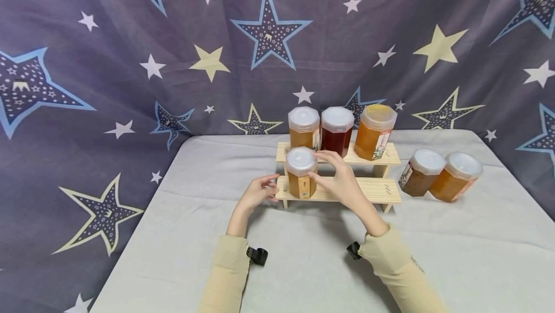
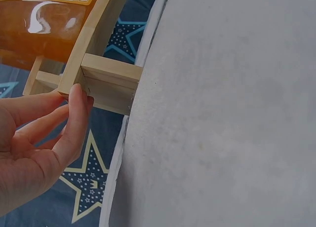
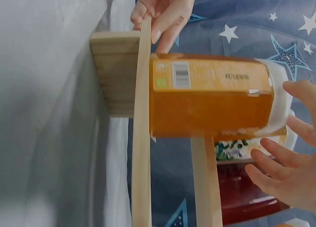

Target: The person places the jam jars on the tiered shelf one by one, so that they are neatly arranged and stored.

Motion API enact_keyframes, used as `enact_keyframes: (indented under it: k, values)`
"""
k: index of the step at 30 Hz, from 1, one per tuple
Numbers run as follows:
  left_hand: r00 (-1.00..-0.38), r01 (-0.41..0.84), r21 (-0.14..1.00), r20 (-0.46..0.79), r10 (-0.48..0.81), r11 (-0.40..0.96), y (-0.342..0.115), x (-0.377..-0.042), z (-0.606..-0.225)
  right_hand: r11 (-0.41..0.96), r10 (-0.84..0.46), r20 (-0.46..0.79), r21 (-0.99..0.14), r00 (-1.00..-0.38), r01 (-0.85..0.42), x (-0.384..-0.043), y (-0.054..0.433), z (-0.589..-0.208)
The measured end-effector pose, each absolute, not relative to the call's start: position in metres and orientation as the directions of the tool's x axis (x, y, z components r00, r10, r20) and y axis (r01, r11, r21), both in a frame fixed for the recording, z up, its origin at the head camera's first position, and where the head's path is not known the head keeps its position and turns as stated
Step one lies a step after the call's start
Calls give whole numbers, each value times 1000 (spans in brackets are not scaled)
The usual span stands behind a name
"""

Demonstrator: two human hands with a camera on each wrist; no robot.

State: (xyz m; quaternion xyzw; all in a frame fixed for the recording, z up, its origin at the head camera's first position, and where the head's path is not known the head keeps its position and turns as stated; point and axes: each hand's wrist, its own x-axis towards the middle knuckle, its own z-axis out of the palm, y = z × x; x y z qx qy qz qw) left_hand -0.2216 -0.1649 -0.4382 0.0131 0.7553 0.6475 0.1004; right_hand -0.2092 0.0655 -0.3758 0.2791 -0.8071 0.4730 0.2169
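Note:
A two-tier wooden shelf (image 1: 355,189) stands on the cloth-covered table. An amber honey jar (image 1: 299,184) with a white lid (image 3: 279,96) stands upright at the left end of its lower tier. My left hand (image 1: 257,193) pinches the left end of the lower board (image 2: 74,64) between thumb and fingers. My right hand (image 1: 340,180) is at the jar's right side, its fingers spread and loosely bent. One fingertip (image 3: 291,87) meets the lid or lies very near it; the other fingers look apart from the jar.
On the upper tier stand an amber jar (image 1: 303,130), a dark red jar (image 1: 336,132) and a larger amber jar (image 1: 374,135). Right of the shelf, a brown jar (image 1: 420,176) and another amber jar (image 1: 453,180) sit on the table. A star-patterned curtain (image 1: 173,53) hangs behind.

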Motion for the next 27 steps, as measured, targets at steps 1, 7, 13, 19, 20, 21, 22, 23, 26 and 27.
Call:
enact_keyframes:
  k: [1,7,13,19,20,21,22,23,26,27]
  values:
    - [-980,-108,981,-132,148,161,-165,-221,-438,400,-243,618,-638,-748,-658,-209,68,-375]
    - [-980,-106,982,-130,149,156,-166,-221,-436,419,-230,604,-647,-763,-637,-210,85,-373]
    - [-979,-110,981,-135,153,160,-165,-221,-436,457,-218,597,-637,-772,-621,-208,102,-373]
    - [-980,-113,980,-137,146,164,-165,-221,-436,495,-206,596,-620,-776,-609,-206,119,-374]
    - [-980,-111,980,-135,147,163,-165,-221,-437,499,-205,596,-619,-776,-607,-206,122,-374]
    - [-980,-106,981,-130,151,162,-165,-221,-437,507,-204,597,-614,-776,-605,-206,125,-374]
    - [-980,-104,981,-129,153,163,-165,-221,-437,509,-200,595,-616,-779,-601,-205,128,-374]
    - [-980,-102,982,-127,156,162,-165,-221,-438,518,-198,592,-614,-781,-596,-205,131,-374]
    - [-979,-99,982,-125,158,160,-165,-222,-439,543,-190,585,-606,-789,-581,-205,140,-375]
    - [-979,-97,982,-123,160,160,-165,-222,-438,554,-188,582,-602,-791,-575,-205,143,-375]
